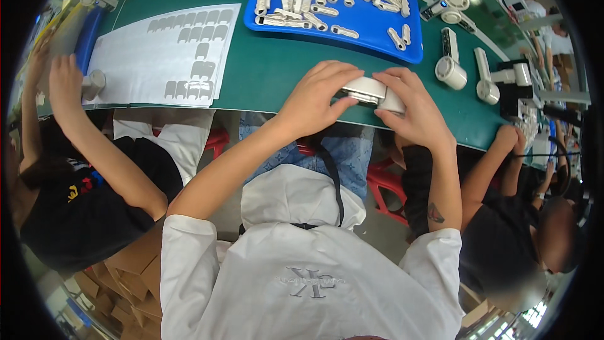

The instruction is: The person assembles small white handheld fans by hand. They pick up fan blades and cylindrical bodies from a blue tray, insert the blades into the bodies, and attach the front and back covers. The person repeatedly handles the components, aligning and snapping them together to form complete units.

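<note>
Both of my hands hold a white plastic device [370, 88] at the front edge of the green table [270, 66]. It looks like a handheld fan, with a blocky body and a rounded end. My left hand [319, 97] grips its left side, thumb below and fingers over the top. On the other side my right hand [415, 106] has its fingers bent around the rounded end. Between the hands a dark slot with a metallic edge shows in the device. My fingers hide much of its shape.
Behind my hands stands a blue tray [371, 43] with many small white parts [349, 30]. A sheet of grey stickers [135, 66] lies to the left. Several white handheld fans [451, 72] are on the right. Co-workers' arms [94, 132] reach in on both sides.
</note>
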Action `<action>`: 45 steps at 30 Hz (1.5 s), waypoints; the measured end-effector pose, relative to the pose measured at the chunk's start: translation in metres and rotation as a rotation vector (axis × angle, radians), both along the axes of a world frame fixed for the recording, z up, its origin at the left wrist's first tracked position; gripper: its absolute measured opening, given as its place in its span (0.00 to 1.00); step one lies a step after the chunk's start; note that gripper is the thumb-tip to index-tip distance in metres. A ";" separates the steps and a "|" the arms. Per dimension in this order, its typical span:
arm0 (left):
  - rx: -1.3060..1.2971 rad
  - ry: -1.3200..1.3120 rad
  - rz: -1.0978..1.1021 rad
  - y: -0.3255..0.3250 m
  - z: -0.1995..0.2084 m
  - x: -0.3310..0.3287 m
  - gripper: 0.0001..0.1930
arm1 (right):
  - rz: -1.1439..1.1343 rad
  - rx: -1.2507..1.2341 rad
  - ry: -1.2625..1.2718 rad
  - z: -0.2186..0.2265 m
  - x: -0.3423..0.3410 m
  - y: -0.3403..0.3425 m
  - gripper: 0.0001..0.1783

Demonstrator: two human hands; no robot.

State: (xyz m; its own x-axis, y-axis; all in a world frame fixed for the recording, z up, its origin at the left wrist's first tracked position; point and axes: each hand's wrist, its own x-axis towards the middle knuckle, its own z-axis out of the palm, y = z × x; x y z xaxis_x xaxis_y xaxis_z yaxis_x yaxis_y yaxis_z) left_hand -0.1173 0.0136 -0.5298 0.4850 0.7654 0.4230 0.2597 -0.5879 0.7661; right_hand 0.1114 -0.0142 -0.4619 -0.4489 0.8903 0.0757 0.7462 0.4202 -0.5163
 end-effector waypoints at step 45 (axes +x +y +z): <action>0.302 0.166 0.195 -0.012 -0.007 0.008 0.18 | -0.129 0.532 -0.208 -0.030 -0.038 -0.014 0.20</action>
